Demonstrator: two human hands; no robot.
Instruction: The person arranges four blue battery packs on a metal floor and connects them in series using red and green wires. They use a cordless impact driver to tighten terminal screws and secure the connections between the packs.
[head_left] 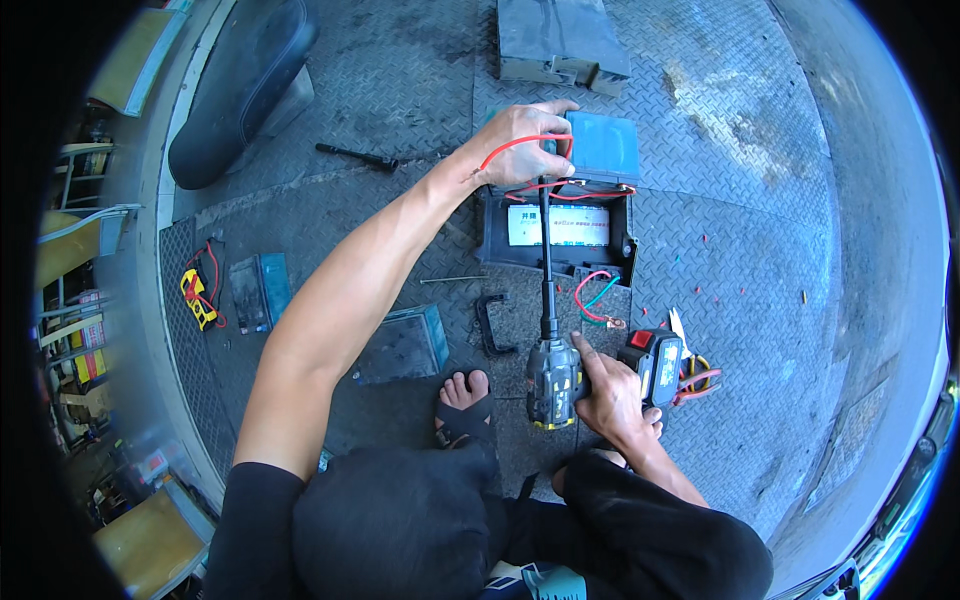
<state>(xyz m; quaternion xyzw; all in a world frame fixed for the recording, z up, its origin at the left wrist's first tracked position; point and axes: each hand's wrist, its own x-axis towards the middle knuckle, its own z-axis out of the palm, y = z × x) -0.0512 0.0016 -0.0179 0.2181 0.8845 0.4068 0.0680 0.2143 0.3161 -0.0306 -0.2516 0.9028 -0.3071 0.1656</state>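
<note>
My right hand (612, 398) grips a cordless impact driver (553, 385) with a dark battery pack (655, 368). Its long black extension (547, 270) points away from me, across an open black battery box (490, 225) with a white label inside. At the extension's far end my left hand (522, 146) has its fingers curled by a blue-topped battery (604, 145); what they pinch is hidden. A red wire (515, 146) arcs over the back of that hand. More red wire crosses the box's far edge. Red and green leads (598, 297) lie at its near side.
Pliers (697, 383) and scissors (680, 330) lie right of the driver. Blue-topped batteries (405, 345) and a yellow clamp meter (198, 298) are at left. A black seat (245, 95), a black-handled tool (357, 157) and a grey metal box (560, 45) sit farther off on the tread-plate floor.
</note>
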